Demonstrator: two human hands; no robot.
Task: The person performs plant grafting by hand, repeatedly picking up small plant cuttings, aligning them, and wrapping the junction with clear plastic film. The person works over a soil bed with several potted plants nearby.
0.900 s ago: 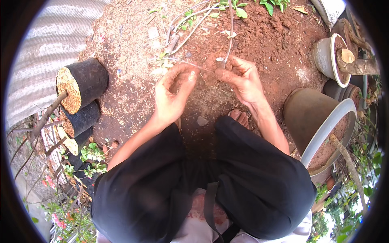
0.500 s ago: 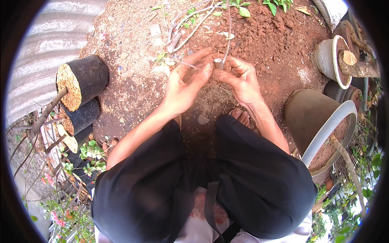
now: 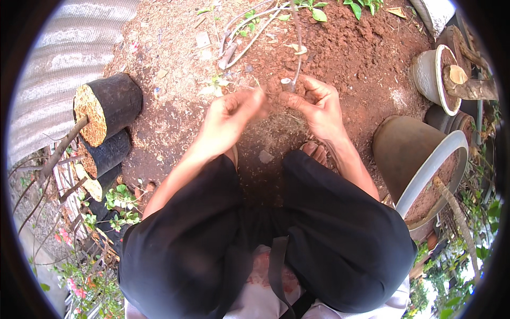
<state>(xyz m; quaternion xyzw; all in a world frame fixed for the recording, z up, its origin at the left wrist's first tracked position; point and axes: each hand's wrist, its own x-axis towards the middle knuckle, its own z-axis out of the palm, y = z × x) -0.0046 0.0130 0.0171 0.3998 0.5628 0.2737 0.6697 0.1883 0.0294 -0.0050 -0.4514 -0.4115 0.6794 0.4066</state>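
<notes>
My right hand point(image 3: 317, 105) pinches a short, thick cut stem point(image 3: 287, 85) between thumb and fingers, its pale cut face turned up. A thin, bare shoot point(image 3: 299, 45) rises beside that cut end toward the top of the picture. To the left, my left hand point(image 3: 231, 114) is closed, with its fingertips drawn together and smeared by motion. Above those fingertips shows a thin, pale green sliver point(image 3: 257, 83); exactly what the fingers hold is hidden. A small gap separates the left hand from the stem.
Cut branches point(image 3: 249, 32) lie on reddish soil point(image 3: 366, 58) ahead. At left are black grow bags point(image 3: 119, 101) with a protruding branch and a corrugated sheet point(image 3: 79, 58). A white pot point(image 3: 425, 74) and a large brown pot point(image 3: 398, 151) stand at right.
My left hand has drawn back to the left and slightly down, away from the stem, and its fingers have curled in. My right hand stays in place with the stem.
</notes>
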